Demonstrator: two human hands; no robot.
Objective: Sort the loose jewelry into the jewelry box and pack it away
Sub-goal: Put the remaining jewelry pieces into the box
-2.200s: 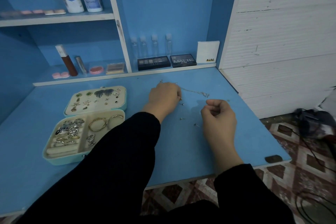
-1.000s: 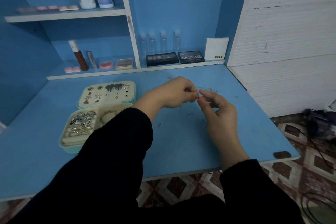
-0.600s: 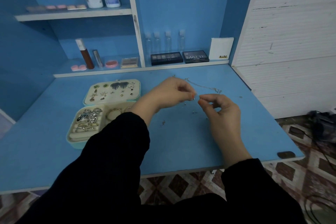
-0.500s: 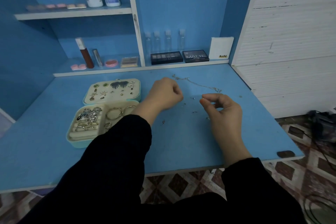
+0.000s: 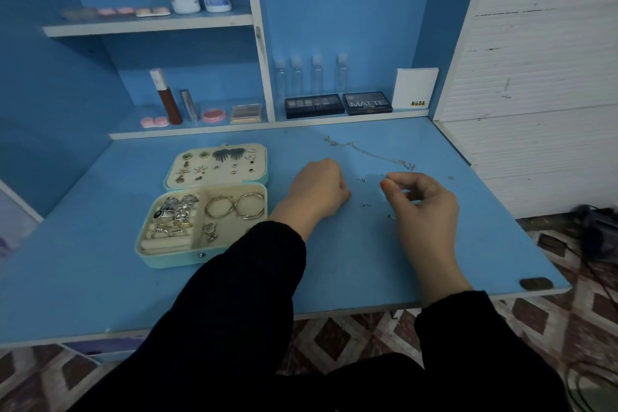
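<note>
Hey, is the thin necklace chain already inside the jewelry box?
No, the chain lies loose on the blue table beyond the right hand, well apart from the open jewelry box.

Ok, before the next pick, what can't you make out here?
All head view.
Left hand: curled; its own back hides whether the grip holds anything.
Right hand: thumb and forefinger pinched; anything between them is too small.
Tiny loose metal pieces on the blue tabletop: too small to identify.
Mint-green jewelry box: near right corner behind the black left sleeve.
</note>
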